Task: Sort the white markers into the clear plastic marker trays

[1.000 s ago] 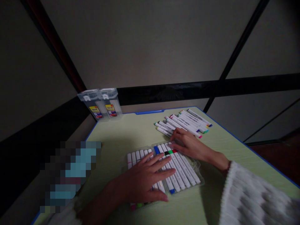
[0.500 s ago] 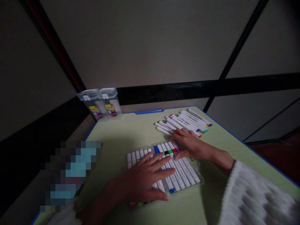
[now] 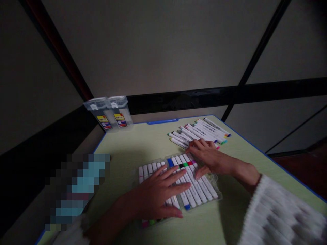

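Note:
My left hand (image 3: 160,192) lies flat with spread fingers over the markers in an opened clear plastic tray (image 3: 217,200), resting across its middle. White markers (image 3: 198,187) lie side by side in the tray's right half, several with coloured bands; one has a blue cap and end. More white markers (image 3: 148,170) fill the left half, partly hidden by my left hand. My right hand (image 3: 204,154) is at the far right corner of the tray, thumb apart from the bent fingers, the thumb over the markers. I see nothing held in it.
Beyond my right hand a loose group of white markers (image 3: 201,131) with coloured ends lies on the pale green table (image 3: 122,146). Two clear lidded boxes (image 3: 109,114) with yellow labels stand at the back left. A pixelated blue patch (image 3: 87,182) covers the left edge.
My right hand has shifted slightly to the right, its thumb sliding right over the markers. My left hand stays in place.

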`<control>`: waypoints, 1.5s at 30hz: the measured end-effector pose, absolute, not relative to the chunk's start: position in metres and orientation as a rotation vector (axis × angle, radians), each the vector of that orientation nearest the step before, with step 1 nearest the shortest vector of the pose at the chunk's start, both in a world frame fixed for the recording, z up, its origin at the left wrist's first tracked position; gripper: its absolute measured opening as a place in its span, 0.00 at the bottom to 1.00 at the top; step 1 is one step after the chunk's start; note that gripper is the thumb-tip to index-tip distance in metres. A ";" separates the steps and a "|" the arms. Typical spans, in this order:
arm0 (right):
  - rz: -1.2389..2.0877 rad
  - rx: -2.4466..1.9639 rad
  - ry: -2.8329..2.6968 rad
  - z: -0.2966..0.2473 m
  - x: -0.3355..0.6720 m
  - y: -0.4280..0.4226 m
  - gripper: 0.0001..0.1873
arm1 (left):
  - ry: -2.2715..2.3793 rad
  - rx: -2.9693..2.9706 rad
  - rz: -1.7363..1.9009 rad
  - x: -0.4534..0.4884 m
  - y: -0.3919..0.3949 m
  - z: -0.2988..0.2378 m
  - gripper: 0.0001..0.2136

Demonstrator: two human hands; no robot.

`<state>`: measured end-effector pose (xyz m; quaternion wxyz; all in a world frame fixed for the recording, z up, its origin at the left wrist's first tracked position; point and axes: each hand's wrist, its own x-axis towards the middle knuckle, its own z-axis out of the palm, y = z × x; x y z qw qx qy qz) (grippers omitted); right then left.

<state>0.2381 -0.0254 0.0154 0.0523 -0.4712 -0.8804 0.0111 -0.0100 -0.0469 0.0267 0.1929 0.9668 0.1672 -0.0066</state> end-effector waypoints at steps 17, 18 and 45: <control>0.239 -1.436 -2.641 0.019 0.223 -0.033 0.37 | 0.452 2.704 0.009 -0.010 -0.046 0.024 0.30; 0.237 -1.434 -2.633 0.018 0.223 -0.032 0.37 | 0.450 2.700 0.007 -0.010 -0.046 0.024 0.30; 0.095 -1.308 -2.649 0.031 0.231 -0.034 0.14 | 1.572 2.722 0.121 -0.048 -0.007 0.046 0.17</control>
